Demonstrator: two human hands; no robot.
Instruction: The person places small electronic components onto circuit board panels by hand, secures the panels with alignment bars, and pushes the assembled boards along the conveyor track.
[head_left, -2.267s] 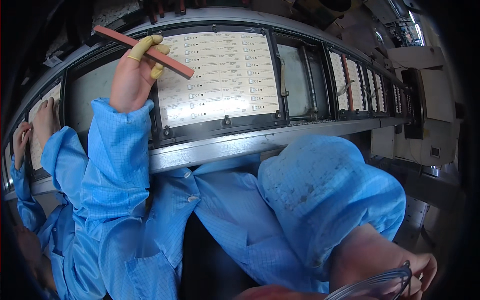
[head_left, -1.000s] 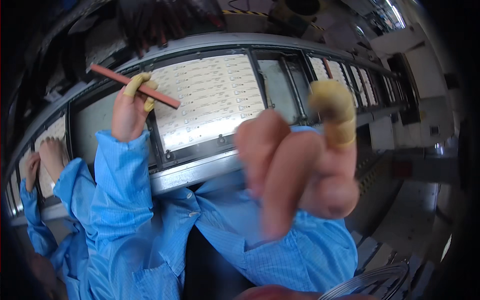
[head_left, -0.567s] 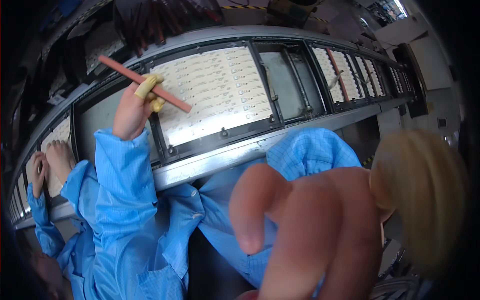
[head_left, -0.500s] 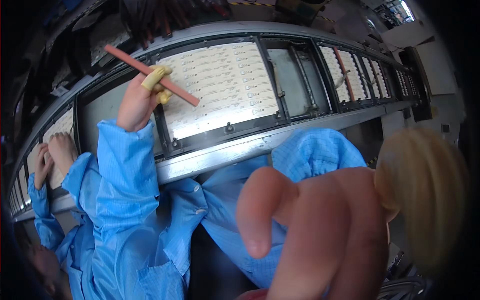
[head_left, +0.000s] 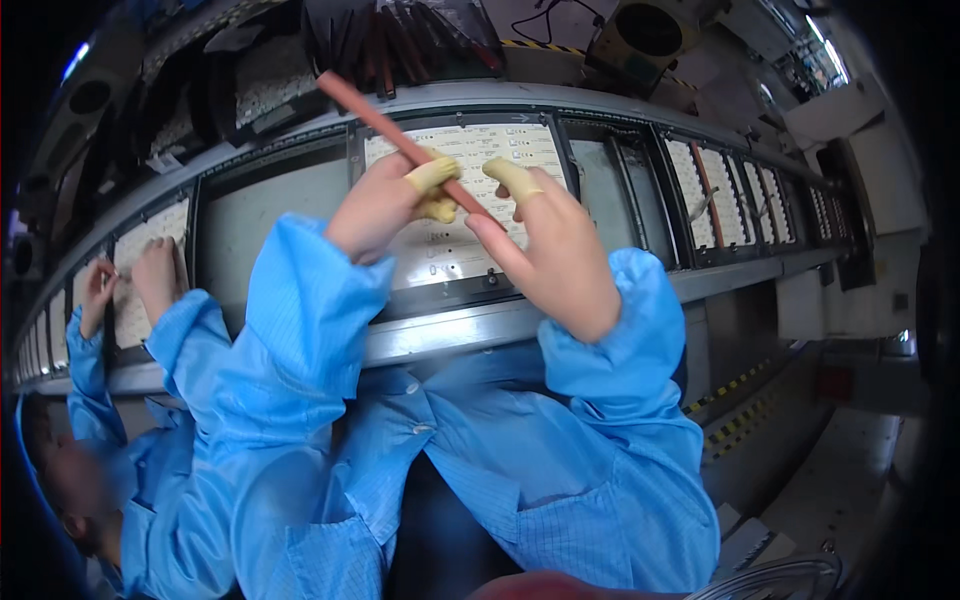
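My left hand [head_left: 385, 205] is closed around a long reddish-brown strip [head_left: 370, 115], which slants from upper left down to the right. Yellow finger cots cover some of its fingertips. At the strip's lower end is my right hand [head_left: 555, 240], thumb and forefinger apart, a yellow cot on the forefinger. The thumb tip overlaps the strip's end; whether it touches, I cannot tell. Beneath both hands, a white printed sheet [head_left: 405, 262] with rows of small markings sits in a dark frame on the metal line. My hands hide part of it.
Another person's hands [head_left: 155, 280] work over a white sheet [head_left: 185, 225] at the left. Along the line to the right are more framed sheets, with a reddish strip [head_left: 708, 195] across one. Several dark strips [head_left: 400, 45] lie beyond the line's far edge [head_left: 470, 95].
My right hand has moved from close before the camera to the strip's lower end. The view has shifted, and my left hand, still holding the strip, is now over the printed sheet.
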